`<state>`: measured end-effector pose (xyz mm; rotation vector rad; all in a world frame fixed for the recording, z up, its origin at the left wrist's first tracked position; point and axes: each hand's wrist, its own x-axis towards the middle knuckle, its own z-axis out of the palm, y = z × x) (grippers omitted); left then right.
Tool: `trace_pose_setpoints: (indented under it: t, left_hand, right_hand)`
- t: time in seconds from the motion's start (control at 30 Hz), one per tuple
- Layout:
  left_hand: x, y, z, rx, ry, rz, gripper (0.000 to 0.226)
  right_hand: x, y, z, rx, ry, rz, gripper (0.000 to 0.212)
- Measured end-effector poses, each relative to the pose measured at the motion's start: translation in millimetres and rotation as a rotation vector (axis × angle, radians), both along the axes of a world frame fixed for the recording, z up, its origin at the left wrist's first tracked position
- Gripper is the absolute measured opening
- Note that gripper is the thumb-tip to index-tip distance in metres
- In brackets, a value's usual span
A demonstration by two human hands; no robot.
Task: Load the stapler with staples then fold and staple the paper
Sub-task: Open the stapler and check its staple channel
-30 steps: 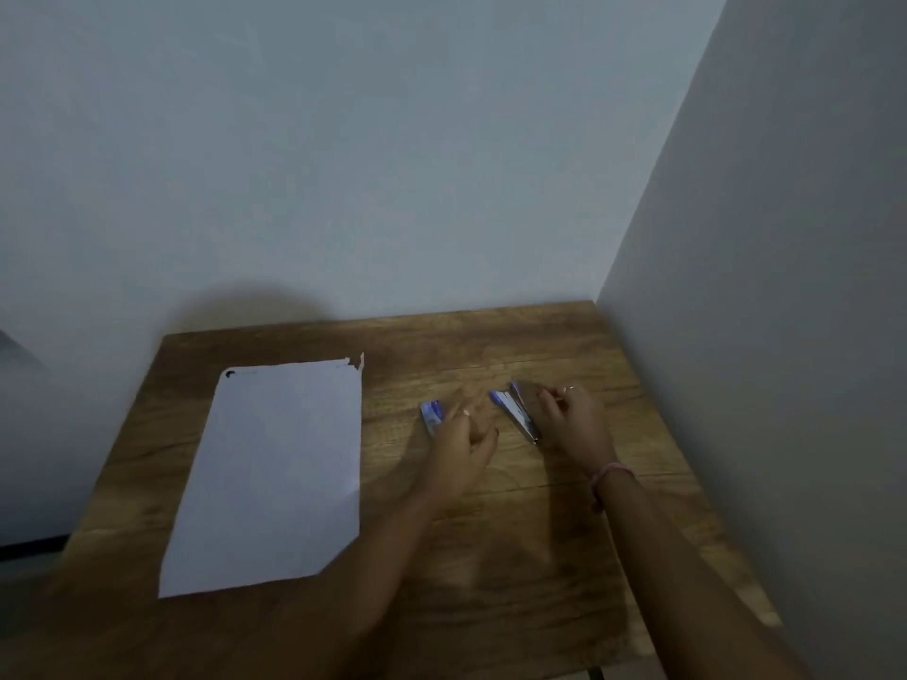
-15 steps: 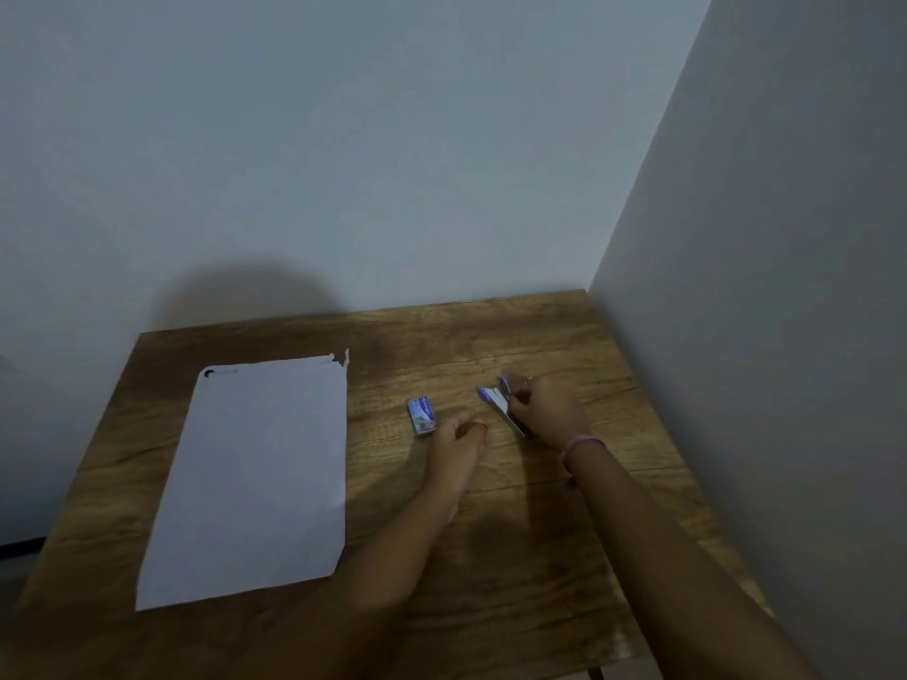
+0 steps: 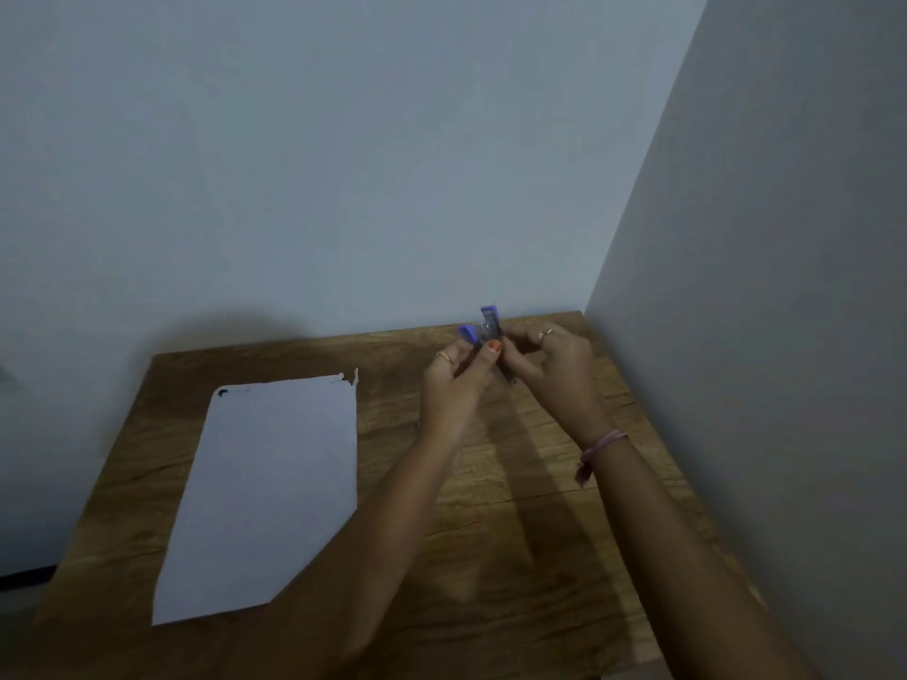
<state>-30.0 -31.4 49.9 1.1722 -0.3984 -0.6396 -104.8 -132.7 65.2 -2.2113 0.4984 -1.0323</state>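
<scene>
Head view: both hands meet above the desk's far right part, lifted off the wood. The left hand and right hand each pinch the stapler between them — its blue ends splay apart above the fingertips. The side wall stands close to the right hand's outer side. Left of the left hand lies the paper — flat, with bare wood between them.
</scene>
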Motion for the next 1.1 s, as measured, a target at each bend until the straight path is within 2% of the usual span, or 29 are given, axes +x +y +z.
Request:
trace_pose_setpoints:
  t: [0.1,0.17,0.23,0.33,0.43,0.57,0.67,0.77,0.87,0.97,1.1]
  left_hand:
    - [2,7,21,-0.086,-0.033,0.039,0.012]
    - [4,11,33,-0.165,0.021,0.074,0.012]
    - [9,15,43,-0.279,0.134,0.094,0.014]
    - [18,18,53,-0.423,0.242,0.12,0.015]
    - [28,24,60,-0.534,0.332,0.146,0.016]
    - [39,36,58,-0.628,0.451,0.135,0.02]
    - [42,44,56,-0.615,0.449,0.13,0.025]
    - [45,50,59,-0.561,0.37,0.09,0.025]
    - [44,54,61,-0.481,0.257,0.04,0.024]
    - [40,54,64,-0.406,0.136,0.018,0.02]
    - [34,53,65,-0.355,0.07,-0.01,0.019]
  right_hand:
    - [6,9,16,0.101,-0.073,-0.042,0.01]
    - [10,16,26,0.257,-0.184,-0.125,0.007]
    - [13,22,36,0.548,-0.369,-0.147,0.009]
    - [18,27,46,0.98,-0.564,-0.055,0.027]
    - [19,33,47,1.316,-0.575,0.134,0.029]
    - [14,39,41,1.511,-0.456,0.314,0.028]
    - [11,39,44,1.369,-0.24,0.273,0.033]
    - [11,38,53,0.882,0.018,0.092,0.035]
    - [17,43,69,0.501,-0.016,0.059,0.026]
    - [27,50,86,0.346,-0.058,0.169,0.02]
    - [39,52,97,0.241,0.042,0.232,0.018]
